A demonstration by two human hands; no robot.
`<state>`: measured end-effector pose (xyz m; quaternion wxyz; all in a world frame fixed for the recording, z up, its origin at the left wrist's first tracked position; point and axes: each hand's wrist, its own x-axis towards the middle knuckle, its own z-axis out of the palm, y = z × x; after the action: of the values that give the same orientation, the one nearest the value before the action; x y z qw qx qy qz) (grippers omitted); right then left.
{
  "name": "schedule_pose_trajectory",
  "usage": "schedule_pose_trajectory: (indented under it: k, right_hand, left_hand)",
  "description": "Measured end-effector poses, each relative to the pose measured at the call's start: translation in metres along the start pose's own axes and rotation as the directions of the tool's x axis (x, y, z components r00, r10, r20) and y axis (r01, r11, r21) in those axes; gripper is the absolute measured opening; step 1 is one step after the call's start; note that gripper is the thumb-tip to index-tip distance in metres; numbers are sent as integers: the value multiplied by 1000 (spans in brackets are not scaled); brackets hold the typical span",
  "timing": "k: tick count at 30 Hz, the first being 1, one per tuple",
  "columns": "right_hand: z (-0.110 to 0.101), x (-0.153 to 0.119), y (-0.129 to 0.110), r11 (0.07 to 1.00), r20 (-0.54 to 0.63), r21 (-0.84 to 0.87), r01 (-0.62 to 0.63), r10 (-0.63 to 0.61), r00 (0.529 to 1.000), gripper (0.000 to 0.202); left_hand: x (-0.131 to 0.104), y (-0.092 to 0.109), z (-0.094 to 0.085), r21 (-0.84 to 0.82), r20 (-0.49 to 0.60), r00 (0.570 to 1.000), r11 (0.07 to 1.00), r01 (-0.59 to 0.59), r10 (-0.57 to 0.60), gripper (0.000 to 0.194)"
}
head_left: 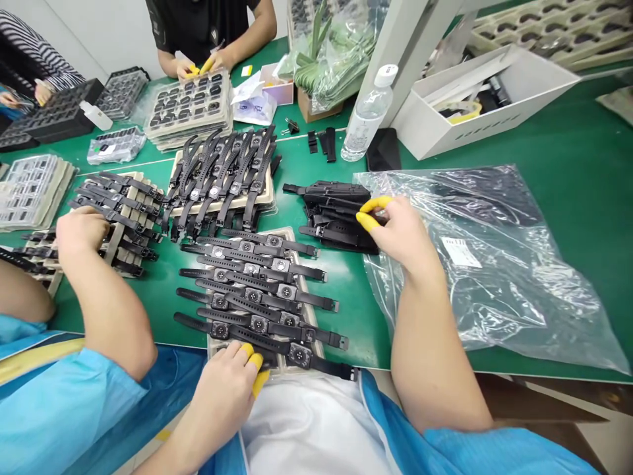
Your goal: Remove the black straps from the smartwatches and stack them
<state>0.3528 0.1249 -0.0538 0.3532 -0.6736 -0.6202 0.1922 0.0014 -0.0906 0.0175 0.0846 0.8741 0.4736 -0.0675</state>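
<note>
My left hand (222,386), with yellow finger covers, is at the near left corner of a beige tray (294,234). Its fingers are curled, and whatever they hold is hidden. Across this tray lie several black smartwatches with straps, backs up; the nearest watch (299,355) is just right of that hand. My right hand (408,234) reaches over the right side of a pile of black watch straps (336,204). Its yellow-covered thumb and forefinger are apart at the pile, with nothing seen gripped between them.
A clear plastic bag (494,284) spreads out at the right. Behind the straps stand a water bottle (368,112) and a white bin (489,112). Another loaded watch tray (222,175) lies further back. At left, a co-worker's hand (82,234) touches more watches; another person sits opposite.
</note>
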Motion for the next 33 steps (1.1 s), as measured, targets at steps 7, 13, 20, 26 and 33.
schedule_pose_trajectory:
  k: [7,13,20,26,33]
  right_hand:
    - [-1,3,16,996,-12,9,-93,93,996,23]
    - [2,8,14,966,-268,249,-69,138,954,35]
    - [-15,6,-19,721,-519,666,193,261,814,40]
    - [18,-34,-79,425,150,889,-171,81,985,39]
    - [47,-66,-107,437,657,716,-545,-155,738,35]
  left_hand:
    - [53,-12,-54,-341,-375,926,935,-99,-38,13]
    - [142,-15,-67,-612,-278,958,781,-125,-64,13]
    - [200,-31,-21,-737,-190,975,673,-64,-115,19]
    - [205,-42,8,-753,-350,926,630,-188,-141,34]
    - [195,-55,4,-565,-508,861,752,-340,9,54]
